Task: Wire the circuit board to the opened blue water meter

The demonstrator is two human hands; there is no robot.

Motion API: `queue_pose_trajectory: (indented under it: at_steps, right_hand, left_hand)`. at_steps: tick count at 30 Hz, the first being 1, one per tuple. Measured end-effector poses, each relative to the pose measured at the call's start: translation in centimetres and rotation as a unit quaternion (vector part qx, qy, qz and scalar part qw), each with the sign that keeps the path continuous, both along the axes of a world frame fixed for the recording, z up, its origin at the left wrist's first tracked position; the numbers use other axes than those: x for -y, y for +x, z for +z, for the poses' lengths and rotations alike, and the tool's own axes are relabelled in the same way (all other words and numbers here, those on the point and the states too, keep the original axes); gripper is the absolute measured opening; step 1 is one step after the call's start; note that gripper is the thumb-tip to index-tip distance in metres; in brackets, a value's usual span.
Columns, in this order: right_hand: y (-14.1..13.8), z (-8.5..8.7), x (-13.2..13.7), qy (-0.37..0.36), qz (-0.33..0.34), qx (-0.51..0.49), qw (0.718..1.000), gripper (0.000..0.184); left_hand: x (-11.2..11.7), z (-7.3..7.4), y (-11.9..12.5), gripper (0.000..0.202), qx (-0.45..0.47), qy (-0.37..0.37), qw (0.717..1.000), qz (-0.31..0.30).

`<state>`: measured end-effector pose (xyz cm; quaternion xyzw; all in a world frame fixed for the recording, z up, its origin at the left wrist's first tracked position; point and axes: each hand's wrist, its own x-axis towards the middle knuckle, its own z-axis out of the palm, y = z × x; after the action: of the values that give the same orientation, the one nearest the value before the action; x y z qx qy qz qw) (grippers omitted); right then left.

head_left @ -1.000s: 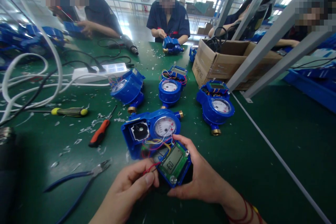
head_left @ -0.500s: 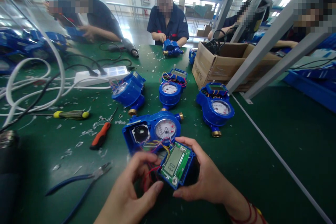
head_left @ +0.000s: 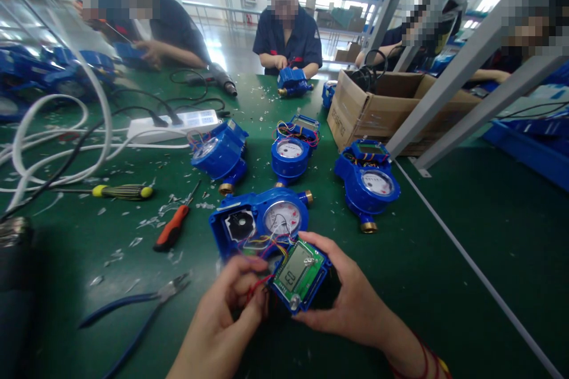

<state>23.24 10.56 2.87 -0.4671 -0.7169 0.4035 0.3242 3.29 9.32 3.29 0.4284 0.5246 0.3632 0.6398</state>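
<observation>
My right hand [head_left: 344, 293] grips a blue-framed circuit board with an LCD display [head_left: 299, 269], its thumb and fingers along the edges. Left of it, my left hand [head_left: 235, 305] has thumb and fingers pinched together on red wires [head_left: 261, 285] that run to the board's left edge. Just beyond lies a blue water meter [head_left: 282, 217] with a round dial and an open square housing [head_left: 231, 228]. Thin coloured wires [head_left: 271, 243] pass between that meter and the board. Part of the meter is hidden behind my hands.
Three more water meters [head_left: 290, 157] stand farther back. To the left lie pliers [head_left: 162, 293], an orange screwdriver [head_left: 173, 228], a yellow-black screwdriver [head_left: 122, 191], and a power strip [head_left: 178, 125]. A cardboard box [head_left: 360, 109] sits by metal struts [head_left: 448, 83]. Co-workers [head_left: 288, 41] work across the table.
My left thumb and fingers have closed together on the red wires; before, they were apart. The board with the display has stayed in my right hand, nearly unmoved.
</observation>
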Motion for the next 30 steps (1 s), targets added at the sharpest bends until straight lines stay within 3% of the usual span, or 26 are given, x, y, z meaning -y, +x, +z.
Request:
queue_pose_trajectory:
  at_steps: [3, 9, 15, 20, 23, 26, 28, 30]
  right_hand:
    - [0.0, -0.2, 0.1, 0.007, 0.002, 0.017, 1.000, 0.084]
    - [-0.5, -0.6, 0.2, 0.025, -0.015, 0.021, 0.999, 0.084]
    - [-1.1, -1.9, 0.6, 0.119, -0.038, 0.063, 0.990, 0.085]
    - [-1.4, -2.2, 0.7, 0.181, -0.043, 0.087, 0.979, 0.081]
    - [-1.4, -2.1, 0.7, 0.190, -0.033, 0.090, 0.977, 0.082]
    - [-1.3, -2.1, 0.7, 0.168, -0.029, 0.076, 0.982, 0.083]
    - [-1.2, -2.1, 0.8, 0.143, -0.027, 0.059, 0.988, 0.084]
    - [-1.2, -2.0, 0.7, 0.114, -0.025, 0.034, 0.993, 0.085]
  left_hand:
    - [0.0, -0.4, -0.9, 0.035, 0.036, -0.020, 0.999, -0.022]
    - [0.1, -0.2, -1.1, 0.030, 0.080, -0.036, 0.995, 0.041]
    - [-0.6, 0.1, -1.4, 0.022, 0.230, -0.129, 0.963, 0.053]
    - [-0.6, 0.1, -1.3, 0.028, 0.282, -0.129, 0.946, 0.099]
    - [-0.3, 0.2, -1.3, 0.035, 0.210, -0.091, 0.970, 0.078]
    - [-0.2, 0.2, -1.6, 0.033, 0.023, -0.008, 0.998, 0.051]
    - [-0.2, 0.0, -2.2, 0.029, -0.100, 0.046, 0.994, 0.010]
    - [-0.4, -0.2, -3.0, 0.027, -0.166, 0.076, 0.983, -0.032]
